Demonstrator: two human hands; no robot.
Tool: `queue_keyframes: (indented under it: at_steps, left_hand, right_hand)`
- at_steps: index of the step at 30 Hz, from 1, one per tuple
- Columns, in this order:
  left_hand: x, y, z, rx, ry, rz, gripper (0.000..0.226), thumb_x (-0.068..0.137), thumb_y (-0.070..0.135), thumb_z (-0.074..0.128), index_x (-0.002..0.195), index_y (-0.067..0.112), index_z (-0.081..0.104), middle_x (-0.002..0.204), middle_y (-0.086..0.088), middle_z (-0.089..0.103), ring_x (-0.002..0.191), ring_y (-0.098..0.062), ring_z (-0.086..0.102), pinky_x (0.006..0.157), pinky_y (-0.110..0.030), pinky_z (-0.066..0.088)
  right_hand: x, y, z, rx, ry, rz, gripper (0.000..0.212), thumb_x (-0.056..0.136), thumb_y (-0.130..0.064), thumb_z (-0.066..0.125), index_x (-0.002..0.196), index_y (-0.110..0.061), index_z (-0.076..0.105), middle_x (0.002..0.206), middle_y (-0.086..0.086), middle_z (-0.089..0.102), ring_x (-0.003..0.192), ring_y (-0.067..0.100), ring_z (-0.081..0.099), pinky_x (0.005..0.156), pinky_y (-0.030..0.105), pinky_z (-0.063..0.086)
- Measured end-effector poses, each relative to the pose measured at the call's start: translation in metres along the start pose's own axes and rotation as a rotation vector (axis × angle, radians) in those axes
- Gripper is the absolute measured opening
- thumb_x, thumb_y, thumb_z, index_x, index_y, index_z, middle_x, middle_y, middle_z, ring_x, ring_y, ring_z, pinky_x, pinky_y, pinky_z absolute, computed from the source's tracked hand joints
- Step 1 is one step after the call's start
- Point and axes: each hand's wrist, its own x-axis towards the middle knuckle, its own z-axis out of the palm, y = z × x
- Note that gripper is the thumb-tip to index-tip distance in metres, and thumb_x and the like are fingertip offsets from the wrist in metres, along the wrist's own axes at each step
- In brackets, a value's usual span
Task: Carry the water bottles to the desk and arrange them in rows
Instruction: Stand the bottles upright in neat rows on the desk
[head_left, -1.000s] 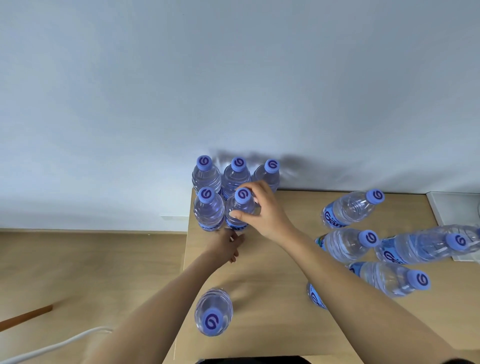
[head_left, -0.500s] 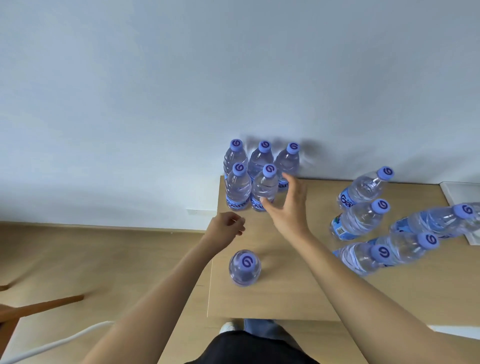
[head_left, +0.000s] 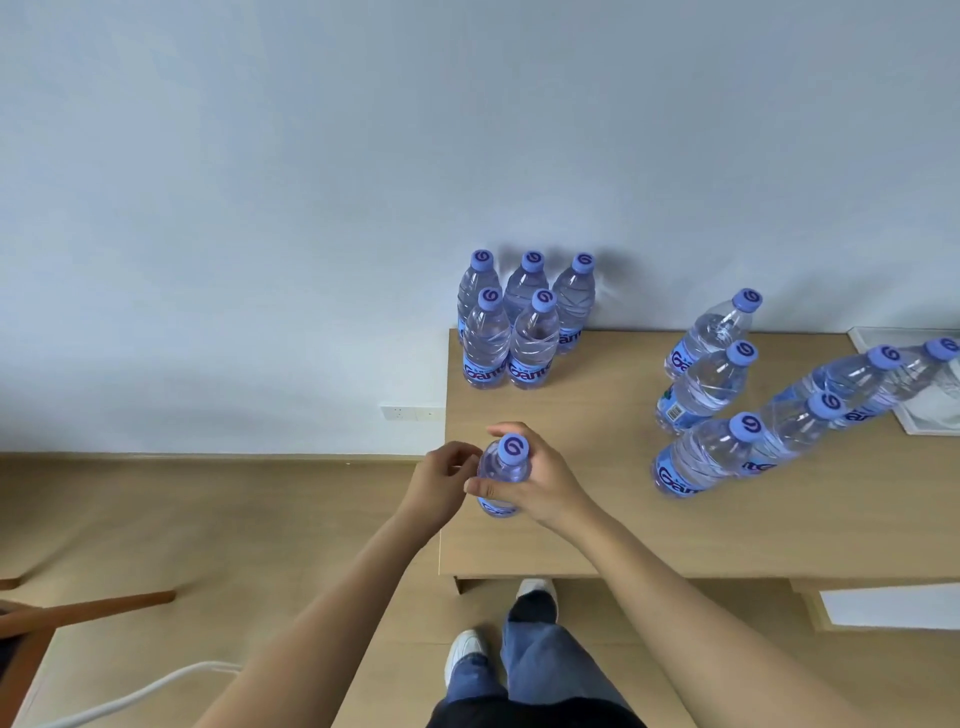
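Head view of a wooden tabletop (head_left: 597, 457) set against a pale wall (head_left: 363, 156). Near the tabletop's front left corner stands a single upright water bottle (head_left: 503, 480) with a blue cap; the right hand (head_left: 540, 480) wraps it from the right side, thumb across its near face and fingers (head_left: 511, 430) curled round its far side just below the cap. The left hand (head_left: 441, 480) lies against the same bottle from the left with fingers curled inward; whether these fingers actually clasp the bottle cannot be told. Beyond the held bottle, at the tabletop's back left corner by the wall, stands an arranged group of five bottles (head_left: 519, 322): three in a back row and two in a front row, all upright and touching or nearly touching. To the right of the held bottle, well apart from it, is a loose cluster of bottles (head_left: 737, 405), not aligned in rows. A white tray (head_left: 914, 415) lies at the tabletop's far right edge, beside the cluster. Left of the tabletop are the wooden floor (head_left: 208, 519), a wall socket (head_left: 413, 413), a brown chair frame (head_left: 78, 613) and a white cable (head_left: 156, 686); below the tabletop's front edge are jeans and white shoes (head_left: 467, 649)
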Motion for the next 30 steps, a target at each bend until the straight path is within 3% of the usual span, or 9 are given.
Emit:
queue_keyframes:
  at_steps: [4,11,15,17,20,22,25,30]
  left_hand:
    - [-0.015,0.002,0.003,-0.016,-0.012,-0.003,0.023,0.094,0.008,0.049,0.109,0.014,0.065,0.104,-0.001,0.070,0.095,-0.013,0.064,0.084,-0.033,0.052]
    - [-0.029,0.018,0.003,-0.089,-0.070,0.068,0.027,0.090,0.011,0.065,0.115,0.020,0.063,0.112,0.007,0.068,0.108,-0.008,0.062,0.084,-0.011,0.049]
    - [-0.035,0.043,0.012,-0.171,-0.215,0.081,0.052,0.079,0.011,0.078,0.124,0.026,0.057,0.119,0.009,0.066,0.115,-0.007,0.059,0.094,-0.031,0.053]
    - [-0.035,0.060,0.019,-0.177,-0.246,0.102,0.058,0.076,0.010,0.082,0.125,0.024,0.056,0.119,0.005,0.067,0.116,-0.010,0.060,0.095,-0.037,0.054]
    - [-0.033,0.086,0.030,-0.170,-0.290,0.168,0.058,0.072,0.015,0.085,0.123,0.022,0.057,0.114,0.002,0.070,0.111,-0.014,0.064,0.092,-0.040,0.055]
    - [-0.032,0.105,0.035,-0.198,-0.325,0.225,0.053,0.071,0.019,0.085,0.118,0.021,0.060,0.108,0.003,0.072,0.103,-0.015,0.067,0.082,-0.034,0.057]
    - [-0.034,0.132,0.044,-0.252,-0.333,0.284,0.044,0.070,0.020,0.085,0.106,0.014,0.062,0.089,0.006,0.072,0.080,-0.011,0.067,0.065,-0.020,0.051]
    - [-0.041,0.161,0.059,-0.320,-0.245,0.304,0.036,0.072,0.006,0.084,0.096,0.005,0.057,0.068,0.006,0.065,0.055,-0.012,0.057,0.048,-0.021,0.044]
  right_hand:
    - [0.002,-0.002,0.006,0.010,0.132,-0.032,0.029,0.073,-0.023,0.087,0.090,-0.026,0.063,0.083,-0.017,0.065,0.076,-0.005,0.059,0.070,0.008,0.046]
    - [0.005,-0.032,-0.023,0.100,0.143,0.025,0.016,0.081,-0.015,0.080,0.087,-0.004,0.069,0.083,0.003,0.071,0.076,0.009,0.064,0.077,0.024,0.052]
    - [0.007,-0.067,-0.056,0.156,0.213,-0.004,0.015,0.081,-0.018,0.077,0.076,-0.007,0.070,0.066,-0.002,0.067,0.061,0.005,0.059,0.064,0.018,0.047]
    - [0.008,-0.087,-0.074,0.189,0.214,-0.005,0.018,0.082,-0.021,0.076,0.072,-0.007,0.069,0.066,0.001,0.067,0.061,0.009,0.057,0.064,0.022,0.046]
    - [0.006,-0.117,-0.095,0.297,0.222,0.012,0.019,0.081,-0.022,0.075,0.070,-0.008,0.071,0.073,0.012,0.069,0.066,0.021,0.056,0.063,0.031,0.043]
    - [0.005,-0.133,-0.108,0.342,0.226,-0.003,0.020,0.081,-0.022,0.075,0.062,-0.014,0.071,0.070,0.012,0.070,0.061,0.022,0.058,0.059,0.028,0.045]
    - [0.001,-0.154,-0.127,0.440,0.166,-0.005,0.021,0.082,-0.020,0.073,0.065,-0.009,0.068,0.063,0.009,0.069,0.052,0.017,0.060,0.049,0.022,0.048]
    - [-0.007,-0.174,-0.154,0.443,0.068,-0.042,0.019,0.083,-0.020,0.072,0.066,-0.011,0.070,0.067,0.010,0.068,0.054,0.019,0.061,0.050,0.021,0.048]
